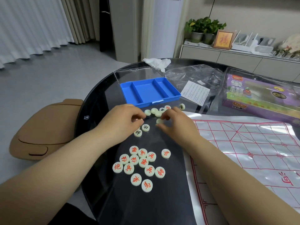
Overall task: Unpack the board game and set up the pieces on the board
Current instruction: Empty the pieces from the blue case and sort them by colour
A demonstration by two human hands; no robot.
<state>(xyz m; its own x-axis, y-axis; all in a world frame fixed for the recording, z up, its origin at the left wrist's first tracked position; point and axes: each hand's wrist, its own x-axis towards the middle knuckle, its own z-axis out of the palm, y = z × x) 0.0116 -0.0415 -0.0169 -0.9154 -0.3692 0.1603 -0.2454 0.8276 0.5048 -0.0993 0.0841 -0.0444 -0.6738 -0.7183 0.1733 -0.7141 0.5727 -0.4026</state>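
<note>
Nearest the person, on the dark tabletop [113,200], lay thirteen red-marked pieces [143,162], all face up: twelve bunched together and one a little to their right, near the edge of the board sheet [243,143]. They looked sorted by colour and gathered ready for setting out; the sheet itself, spread flat at the right with its red grid showing, carried no piece.

Beyond them two black-marked pieces [145,127] sat side by side, just below the left hand [125,117]. Its fingers were curled down toward the tabletop, and I could not tell whether they held anything. The right hand [175,122] pinched one pale piece [159,121] between thumb and fingertips, its face hidden, probably to turn it and read its mark.

Behind both hands lay a loose group of unsorted pieces [154,110]. Six showed, one of them off to the right; some were blank side up, and the hands may have hidden more.

Farther back stood the blue tray [149,91], its three compartments bare and its clear lid [129,73] swung open behind it, evidently tipped out for sorting. To its right were one printed leaflet [194,91], one crumpled clear bag [194,75] and one purple game box [259,98]. One crumpled tissue [156,62] lay at the far rim.
</note>
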